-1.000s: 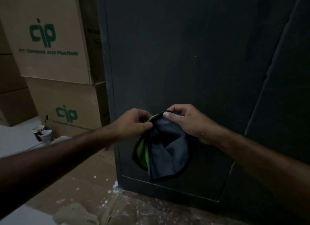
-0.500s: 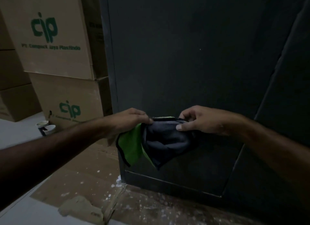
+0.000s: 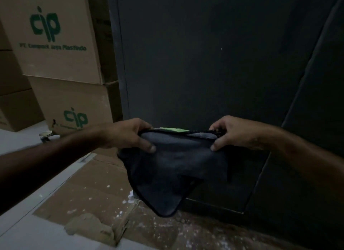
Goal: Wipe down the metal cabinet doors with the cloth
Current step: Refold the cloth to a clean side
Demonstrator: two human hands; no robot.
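Dark metal cabinet door point(image 3: 204, 63): your left hand point(image 3: 128, 136) and right hand point(image 3: 234, 132), arms outstretched, pinch the cloth point(image 3: 176, 167) taut by its top corners.

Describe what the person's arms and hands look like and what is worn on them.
Both forearms are bare as far as the frame shows; no sleeve is in view. The left hand and right hand wear no gloves. No watch, bracelet or ring shows in the dim light. Short fingernails show on the thumbs.

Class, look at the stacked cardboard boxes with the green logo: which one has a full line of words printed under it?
The upper box. The lower box has its wording hidden by the left arm.
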